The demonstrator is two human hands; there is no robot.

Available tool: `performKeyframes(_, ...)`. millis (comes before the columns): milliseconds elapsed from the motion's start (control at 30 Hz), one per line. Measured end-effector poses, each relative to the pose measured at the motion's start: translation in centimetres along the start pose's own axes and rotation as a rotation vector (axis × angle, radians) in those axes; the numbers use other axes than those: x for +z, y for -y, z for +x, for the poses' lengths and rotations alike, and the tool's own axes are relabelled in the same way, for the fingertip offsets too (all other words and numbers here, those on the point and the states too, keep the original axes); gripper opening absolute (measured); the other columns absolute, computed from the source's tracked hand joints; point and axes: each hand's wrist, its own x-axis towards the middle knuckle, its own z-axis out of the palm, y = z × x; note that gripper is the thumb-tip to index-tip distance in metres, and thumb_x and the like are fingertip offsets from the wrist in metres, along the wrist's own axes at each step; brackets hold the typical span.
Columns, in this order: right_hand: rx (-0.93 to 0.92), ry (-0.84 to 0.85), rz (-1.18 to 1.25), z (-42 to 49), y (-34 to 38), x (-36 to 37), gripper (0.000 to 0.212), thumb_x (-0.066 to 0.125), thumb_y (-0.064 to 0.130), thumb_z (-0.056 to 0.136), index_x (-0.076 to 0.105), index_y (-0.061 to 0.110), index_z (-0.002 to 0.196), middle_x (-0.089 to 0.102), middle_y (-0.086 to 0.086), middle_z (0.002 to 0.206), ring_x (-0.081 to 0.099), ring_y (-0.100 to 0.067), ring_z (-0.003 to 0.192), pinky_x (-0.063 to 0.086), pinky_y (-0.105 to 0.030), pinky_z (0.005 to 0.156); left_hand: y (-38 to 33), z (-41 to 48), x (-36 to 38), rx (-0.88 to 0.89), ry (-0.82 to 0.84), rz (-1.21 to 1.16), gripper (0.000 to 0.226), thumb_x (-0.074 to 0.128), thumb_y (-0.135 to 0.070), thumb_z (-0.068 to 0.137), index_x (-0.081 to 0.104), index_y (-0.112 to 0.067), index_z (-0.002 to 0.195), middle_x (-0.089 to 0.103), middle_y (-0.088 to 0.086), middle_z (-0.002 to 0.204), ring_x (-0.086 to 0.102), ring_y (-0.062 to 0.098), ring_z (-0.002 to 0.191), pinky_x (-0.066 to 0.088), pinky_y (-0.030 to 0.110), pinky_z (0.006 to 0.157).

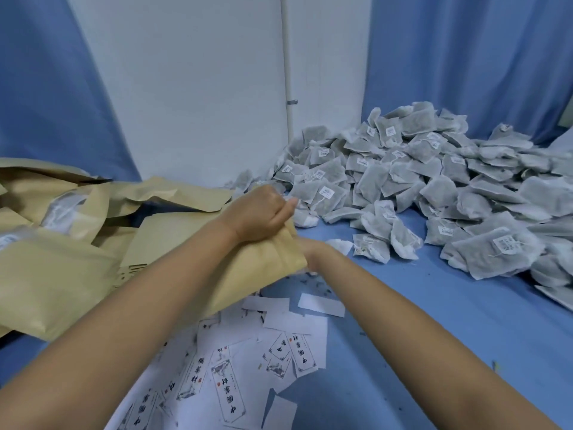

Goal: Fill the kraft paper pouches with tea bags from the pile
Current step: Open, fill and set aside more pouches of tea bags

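Observation:
A kraft paper pouch (263,268) lies slanted in the middle of the blue table, its mouth toward the tea bags. My left hand (260,212) grips the pouch's upper edge at the mouth, fingers curled over it. My right hand (310,249) is mostly hidden behind the pouch's right edge; only the wrist and heel of the hand show, so its fingers cannot be seen. A big pile of grey-white tea bags (434,187) with small paper tags fills the right and back of the table, the nearest ones just beyond my left hand.
A heap of more kraft pouches (62,243), some bulging, lies at the left. Printed white paper labels (248,352) are scattered on the blue table (434,336) in front of me. Blue curtains and a white wall stand behind.

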Motion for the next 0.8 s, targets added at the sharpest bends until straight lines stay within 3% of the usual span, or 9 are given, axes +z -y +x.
performKeyframes(67,-0.116,-0.081,0.33,-1.8,-1.3,-2.6,0.019,0.046,0.007,0.097,0.059,0.007,0.11,0.071,-0.003,0.095,0.068,-0.012,0.085,0.054,-0.023,0.073,0.9,0.0,0.8,-0.047,-0.06,-0.007,0.058,0.029,-0.027,0.094,0.042,0.004,0.046,0.046,0.021,0.046,0.036,0.021,0.044,0.041,0.048,0.077)
performKeyframes(100,-0.131,-0.357,0.359,-2.8,-2.3,-4.4,0.013,0.052,0.009,0.094,0.064,0.006,0.097,0.072,-0.003,0.085,0.068,-0.011,0.076,0.054,-0.029,0.072,1.1,0.0,1.2,-0.061,-0.061,-0.006,0.062,0.028,-0.029,0.095,0.045,0.007,0.048,0.048,0.021,0.046,0.041,0.024,0.046,0.041,0.047,0.075)
performKeyframes(167,-0.019,-0.92,-0.132,-4.1,-5.0,-8.9,0.023,0.066,0.026,0.086,0.065,0.011,0.103,0.069,-0.004,0.101,0.063,-0.014,0.095,0.048,-0.037,0.09,1.1,0.2,2.4,-0.061,-0.028,0.009,0.072,0.021,-0.04,0.094,0.049,0.01,0.051,0.049,0.021,0.048,0.045,0.029,0.048,0.039,0.042,0.065)
performKeyframes(200,0.145,-0.998,-0.517,-5.0,-6.4,-10.9,0.047,0.07,0.04,0.081,0.059,0.017,0.12,0.058,-0.007,0.125,0.051,-0.021,0.118,0.037,-0.038,0.104,0.9,0.5,3.1,-0.051,-0.009,0.02,0.074,0.018,-0.043,0.091,0.05,0.01,0.052,0.049,0.022,0.049,0.045,0.031,0.048,0.036,0.04,0.061)
performKeyframes(267,0.468,-0.85,-0.882,-6.2,-9.4,-13.7,0.09,0.067,0.066,0.071,0.028,0.032,0.146,0.014,-0.012,0.156,0.007,-0.036,0.144,0.007,-0.047,0.115,0.3,1.2,4.2,-0.029,0.034,0.04,0.068,0.021,-0.04,0.093,0.044,0.007,0.049,0.045,0.022,0.048,0.039,0.028,0.046,0.031,0.038,0.056)
performKeyframes(333,0.653,-0.68,-0.894,-7.1,-11.4,-14.7,0.095,0.062,0.069,0.073,0.014,0.038,0.148,-0.003,-0.009,0.159,-0.008,-0.043,0.143,-0.003,-0.055,0.113,0.0,1.7,5.3,-0.01,0.066,0.035,0.057,0.027,-0.03,0.094,0.038,-0.002,0.046,0.041,0.021,0.046,0.03,0.022,0.044,0.027,0.035,0.055)
performKeyframes(500,0.5,-0.901,-1.097,-7.2,-12.5,-14.8,0.034,0.047,0.01,0.091,0.049,0.016,0.124,0.049,-0.011,0.127,0.046,-0.035,0.115,0.037,-0.043,0.094,0.3,1.8,6.6,-0.041,0.108,-0.008,0.074,0.013,-0.046,0.087,0.046,0.008,0.049,0.049,0.022,0.049,0.041,0.028,0.046,0.031,0.034,0.057)
performKeyframes(633,0.148,-1.114,-0.552,-8.5,-10.7,-15.3,0.023,0.042,-0.002,0.086,0.059,0.005,0.099,0.062,-0.015,0.096,0.054,-0.031,0.085,0.035,-0.031,0.063,0.4,1.6,6.8,-0.003,0.085,-0.008,0.066,0.017,-0.041,0.089,0.04,0.004,0.046,0.041,0.021,0.044,0.028,0.021,0.042,0.022,0.03,0.052)
performKeyframes(800,-0.252,-1.014,0.253,-8.8,-6.1,-12.5,0.018,0.049,0.001,0.091,0.06,0.016,0.092,0.062,-0.004,0.087,0.055,-0.018,0.081,0.043,-0.027,0.068,1.1,1.4,6.8,-0.043,0.016,-0.049,0.07,0.018,-0.042,0.089,0.044,0.009,0.049,0.042,0.022,0.045,0.035,0.028,0.041,0.023,0.028,0.054)
